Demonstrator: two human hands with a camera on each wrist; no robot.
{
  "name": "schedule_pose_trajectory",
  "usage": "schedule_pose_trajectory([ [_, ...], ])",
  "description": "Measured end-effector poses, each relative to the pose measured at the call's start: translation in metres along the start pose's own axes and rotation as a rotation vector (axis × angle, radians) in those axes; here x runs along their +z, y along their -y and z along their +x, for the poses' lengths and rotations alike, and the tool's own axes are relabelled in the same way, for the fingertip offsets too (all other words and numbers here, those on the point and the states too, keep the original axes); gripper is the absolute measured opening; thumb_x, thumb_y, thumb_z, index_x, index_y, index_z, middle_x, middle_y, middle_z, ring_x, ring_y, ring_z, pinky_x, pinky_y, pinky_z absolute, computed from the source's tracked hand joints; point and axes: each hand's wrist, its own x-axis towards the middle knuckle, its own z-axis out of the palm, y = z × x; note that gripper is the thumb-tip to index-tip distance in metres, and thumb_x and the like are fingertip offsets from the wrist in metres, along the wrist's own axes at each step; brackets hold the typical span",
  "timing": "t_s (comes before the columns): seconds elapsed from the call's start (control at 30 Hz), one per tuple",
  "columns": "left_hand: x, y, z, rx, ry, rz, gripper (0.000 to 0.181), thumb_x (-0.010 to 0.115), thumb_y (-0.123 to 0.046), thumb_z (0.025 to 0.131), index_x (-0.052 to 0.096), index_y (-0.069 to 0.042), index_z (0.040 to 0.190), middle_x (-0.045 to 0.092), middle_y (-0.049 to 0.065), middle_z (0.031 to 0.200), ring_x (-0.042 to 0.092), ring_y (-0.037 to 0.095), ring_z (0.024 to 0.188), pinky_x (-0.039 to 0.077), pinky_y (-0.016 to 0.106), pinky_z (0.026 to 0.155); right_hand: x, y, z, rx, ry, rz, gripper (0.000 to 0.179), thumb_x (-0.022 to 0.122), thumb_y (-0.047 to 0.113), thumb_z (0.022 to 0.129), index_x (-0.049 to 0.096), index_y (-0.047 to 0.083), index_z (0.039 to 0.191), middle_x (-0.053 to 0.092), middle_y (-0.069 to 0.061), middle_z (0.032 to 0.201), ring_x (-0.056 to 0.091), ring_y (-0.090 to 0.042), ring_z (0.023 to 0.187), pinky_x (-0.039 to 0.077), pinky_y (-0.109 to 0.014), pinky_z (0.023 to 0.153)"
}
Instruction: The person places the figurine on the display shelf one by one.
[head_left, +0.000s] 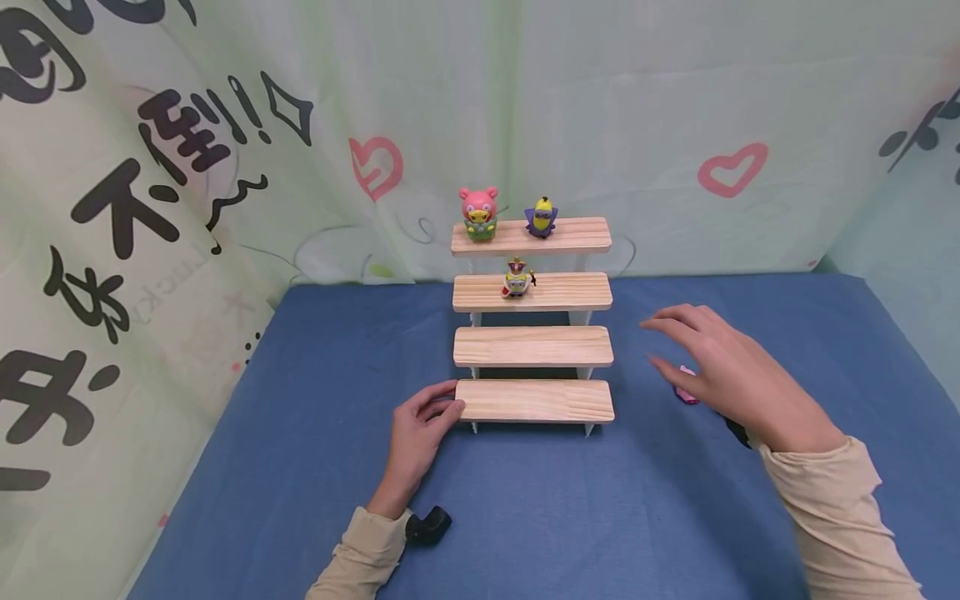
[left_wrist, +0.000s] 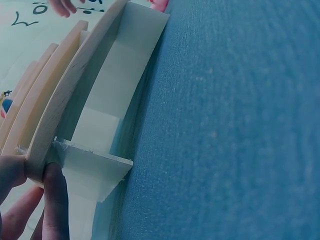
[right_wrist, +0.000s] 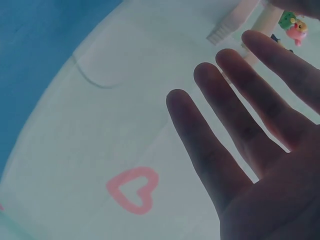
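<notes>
A four-tier wooden display stand with white supports is on the blue cloth. My left hand pinches the left end of its lowest board; the left wrist view shows the thumb above and fingers beneath that board. To the right of the stand, my right hand is held over the cloth, fingers spread and nothing in them. Partly hidden behind it lies a small pink object. On the top tier stand a pink-hooded figurine and a yellow figurine with a purple cape. A crowned minion figurine occupies the second tier.
Blue cloth covers the table. Behind it and along the left side hangs a pale printed curtain with hearts and dark lettering. A black wrist device is at the left sleeve.
</notes>
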Motion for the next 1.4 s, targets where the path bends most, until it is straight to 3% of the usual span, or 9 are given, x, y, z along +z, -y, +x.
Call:
schedule_pose_trajectory([
  [0.53, 0.0, 0.0, -0.001, 0.009, -0.001, -0.001, 0.035, 0.074, -0.009, 0.09, 0.067, -0.001, 0.123, 0.068, 0.017, 0.119, 0.07, 0.015, 0.095, 0.056, 0.019, 0.081, -0.003, -0.014, -0.028, 0.119, 0.086, 0.008, 0.044, 0.08, 0.014, 0.083, 0.064, 0.005, 0.123, 0.059, -0.013, 0.122, 0.053, -0.03, 0.109, 0.052, -0.051, 0.08],
  [0.73, 0.0, 0.0, 0.0, 0.003, -0.001, 0.001, 0.037, 0.075, -0.01, 0.089, 0.067, -0.001, 0.124, 0.068, 0.017, 0.121, 0.07, 0.018, 0.098, 0.055, 0.018, 0.081, -0.002, -0.018, -0.037, 0.159, 0.122, -0.018, 0.049, 0.083, 0.015, 0.079, 0.064, 0.001, 0.122, 0.059, -0.018, 0.121, 0.053, -0.032, 0.105, 0.053, -0.054, 0.078],
  [1.1, 0.0, 0.0, 0.0, 0.002, -0.004, -0.003, 0.036, 0.075, -0.009, 0.089, 0.067, -0.002, 0.123, 0.068, 0.015, 0.121, 0.07, 0.017, 0.098, 0.055, 0.019, 0.081, 0.004, -0.033, -0.059, 0.082, 0.022, -0.018, 0.051, 0.085, 0.007, 0.072, 0.065, 0.004, 0.118, 0.061, -0.01, 0.115, 0.054, -0.026, 0.102, 0.053, -0.049, 0.073],
  [1.4, 0.0, -0.001, 0.0, 0.0, 0.0, -0.001, 0.036, 0.075, -0.01, 0.089, 0.067, -0.002, 0.123, 0.068, 0.015, 0.12, 0.07, 0.018, 0.098, 0.055, 0.02, 0.081, 0.008, -0.045, -0.075, 0.136, 0.061, -0.03, 0.047, 0.086, 0.007, 0.071, 0.067, 0.003, 0.113, 0.062, -0.013, 0.112, 0.054, -0.031, 0.101, 0.051, -0.052, 0.073],
])
